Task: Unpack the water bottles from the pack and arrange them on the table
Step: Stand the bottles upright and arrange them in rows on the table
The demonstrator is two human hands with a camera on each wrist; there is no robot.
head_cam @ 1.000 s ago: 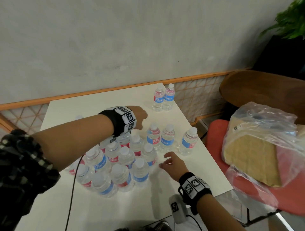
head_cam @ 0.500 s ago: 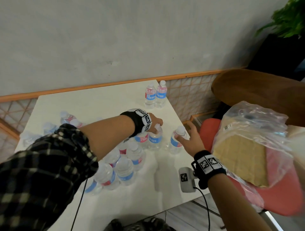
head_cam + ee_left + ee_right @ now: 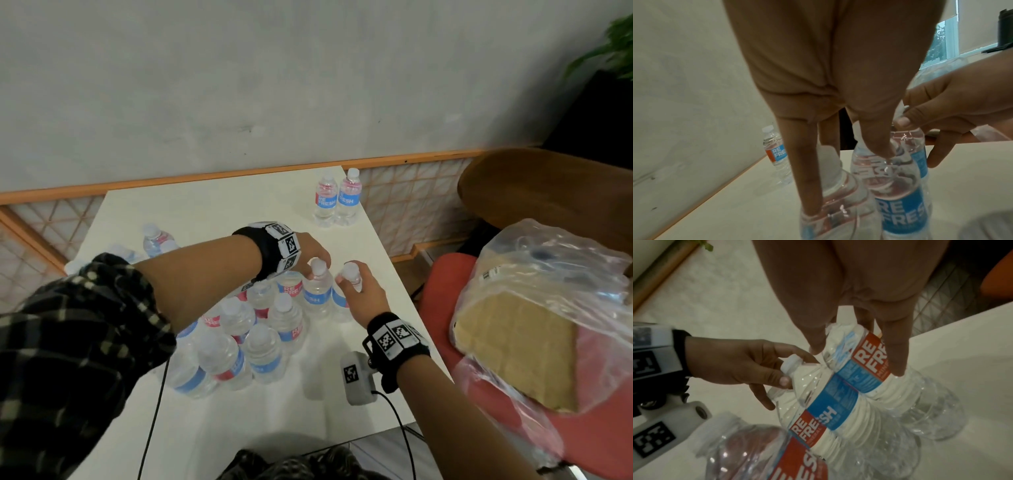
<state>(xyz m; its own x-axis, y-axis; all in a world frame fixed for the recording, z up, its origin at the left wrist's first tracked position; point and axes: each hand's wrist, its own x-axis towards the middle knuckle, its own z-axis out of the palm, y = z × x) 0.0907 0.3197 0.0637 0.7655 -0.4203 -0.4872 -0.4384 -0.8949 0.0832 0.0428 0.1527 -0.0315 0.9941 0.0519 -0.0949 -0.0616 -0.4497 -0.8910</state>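
Small clear water bottles with red and blue labels stand on the white table (image 3: 212,212). My left hand (image 3: 310,262) pinches the white cap of one bottle (image 3: 317,294) at the far right of the cluster (image 3: 260,329); in the left wrist view its fingers (image 3: 809,186) also reach down beside a second bottle neck (image 3: 834,175). My right hand (image 3: 356,291) grips the neck of the adjoining bottle (image 3: 351,272), which touches the left hand's bottle (image 3: 818,394). In the right wrist view, the fingers (image 3: 898,353) wrap that bottle (image 3: 863,360).
Two bottles (image 3: 337,202) stand at the table's back right corner, and more (image 3: 156,240) lie at the left. The table's right edge runs close by my right hand. A red chair (image 3: 445,298) holding a plastic bag (image 3: 534,329) stands to the right.
My left hand moved right from above the cluster onto a bottle cap. My right hand left the table, took the rightmost bottle and brought it against its neighbour.
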